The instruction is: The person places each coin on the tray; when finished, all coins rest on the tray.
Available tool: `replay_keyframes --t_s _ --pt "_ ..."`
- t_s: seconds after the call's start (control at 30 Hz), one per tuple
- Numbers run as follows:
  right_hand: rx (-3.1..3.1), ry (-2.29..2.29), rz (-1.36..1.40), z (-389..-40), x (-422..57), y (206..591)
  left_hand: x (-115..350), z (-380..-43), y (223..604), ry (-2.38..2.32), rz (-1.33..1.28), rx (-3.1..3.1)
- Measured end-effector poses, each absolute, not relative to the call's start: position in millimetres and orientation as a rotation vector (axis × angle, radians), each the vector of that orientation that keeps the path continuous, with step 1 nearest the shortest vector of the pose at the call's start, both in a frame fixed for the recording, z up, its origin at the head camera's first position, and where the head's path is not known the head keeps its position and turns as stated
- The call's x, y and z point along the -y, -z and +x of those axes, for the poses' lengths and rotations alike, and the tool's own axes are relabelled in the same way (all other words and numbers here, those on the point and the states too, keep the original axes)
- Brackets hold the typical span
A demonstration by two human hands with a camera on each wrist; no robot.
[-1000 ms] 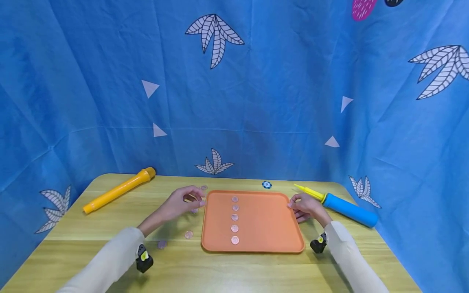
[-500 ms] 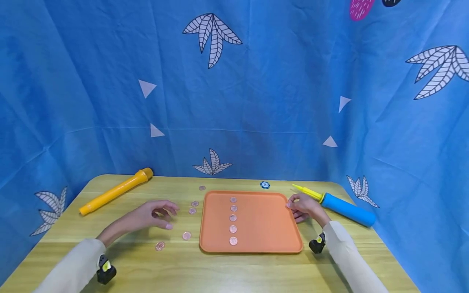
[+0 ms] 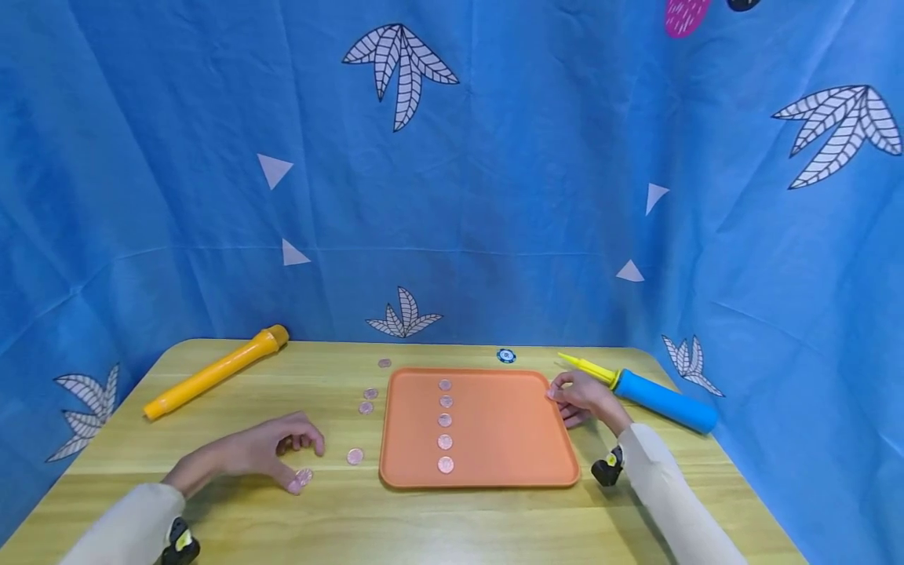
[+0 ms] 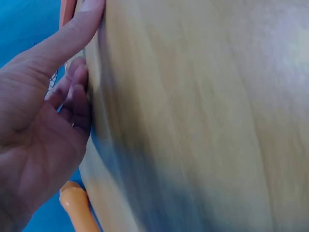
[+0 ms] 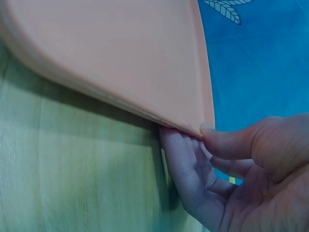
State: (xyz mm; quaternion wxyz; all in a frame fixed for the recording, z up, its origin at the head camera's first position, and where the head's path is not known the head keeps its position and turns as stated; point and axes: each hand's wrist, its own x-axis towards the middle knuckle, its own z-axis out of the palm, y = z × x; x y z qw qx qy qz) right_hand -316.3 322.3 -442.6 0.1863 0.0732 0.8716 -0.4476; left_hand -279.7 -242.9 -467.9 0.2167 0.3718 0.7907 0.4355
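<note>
In the head view an orange tray [image 3: 508, 428] lies on the wooden table, with several coins [image 3: 444, 420] in a column down its left half. My right hand [image 3: 582, 396] pinches the tray's right rim, thumb on top and fingers underneath, as the right wrist view [image 5: 227, 164] also shows. My left hand [image 3: 264, 451] is low over the table left of the tray. Its thumb tip is at a loose coin [image 3: 304, 475], and the bent fingers stand apart from the thumb. Another coin [image 3: 355, 456] lies between this hand and the tray.
More coins [image 3: 366, 407] lie beside the tray's left edge. A yellow-orange toy microphone-shaped tube [image 3: 219, 373] rests at the back left. A blue and white chip [image 3: 506, 356] is behind the tray. A blue pump with a yellow nozzle [image 3: 664, 402] lies at the right. A blue curtain [image 3: 452, 196] hangs behind.
My left hand has moved from the tray's left edge leftward and toward me, down to the nearest loose coin. My right hand stays on the tray rim. The view has shifted slightly.
</note>
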Motion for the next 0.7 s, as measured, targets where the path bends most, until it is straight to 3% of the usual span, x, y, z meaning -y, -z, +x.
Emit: replay_keyframes --t_s 0.47,0.7 --pt "-2.466 1.263 0.202 -317 -322 442 236 -281 479 -1.303 1.148 -2.403" --pt "-2.473 1.248 0.223 -316 -319 442 235 -278 481 -1.256 1.041 -2.585"
